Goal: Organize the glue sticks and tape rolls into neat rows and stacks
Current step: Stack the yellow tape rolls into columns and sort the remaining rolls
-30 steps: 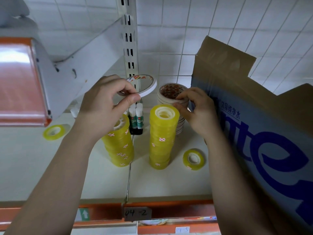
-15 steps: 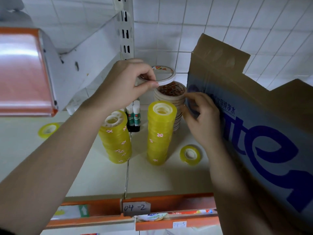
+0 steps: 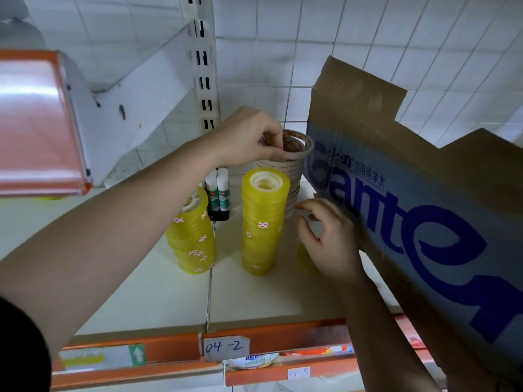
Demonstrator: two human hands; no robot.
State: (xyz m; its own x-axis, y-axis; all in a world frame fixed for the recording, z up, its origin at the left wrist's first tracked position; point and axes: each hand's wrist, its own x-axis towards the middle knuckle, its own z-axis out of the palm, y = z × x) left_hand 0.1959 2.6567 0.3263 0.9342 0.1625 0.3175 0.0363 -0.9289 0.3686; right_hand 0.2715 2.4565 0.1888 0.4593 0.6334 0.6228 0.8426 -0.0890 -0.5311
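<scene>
— Right, largest first. What bounds the work area?
— A cardboard box (image 3: 424, 222) stands tilted at the right of the shelf (image 3: 158, 292), close beside the stock. It limits room on that side.
— Stock on the shelf?
— Two columns of yellow tape stand apart from each other: the taller yellow stack (image 3: 264, 222) near the middle and the shorter yellow stack (image 3: 192, 236) to its left. Behind the taller one stands the white tape stack (image 3: 294, 176), just beside the box.
— Hands?
— The left hand (image 3: 249, 137) pinches a white tape roll (image 3: 297, 145) by its rim at the top of the white stack. The roll appears slightly askew, not yet seated. The right hand (image 3: 331, 239) is low beside that stack's base, fingers loosely curled, holding nothing. Contact with the stack cannot be confirmed.
— Recommendation for this step?
— In my judgement: level the roll, centre it over the core below, then release. A crooked set-down risks a leaning column. The free hand should steady the lower rolls.
— Smaller items?
— The glue sticks (image 3: 219, 190) stand upright in a cluster behind the yellow stacks. One loose yellow roll (image 3: 302, 256) lies partly hidden under the right hand.
</scene>
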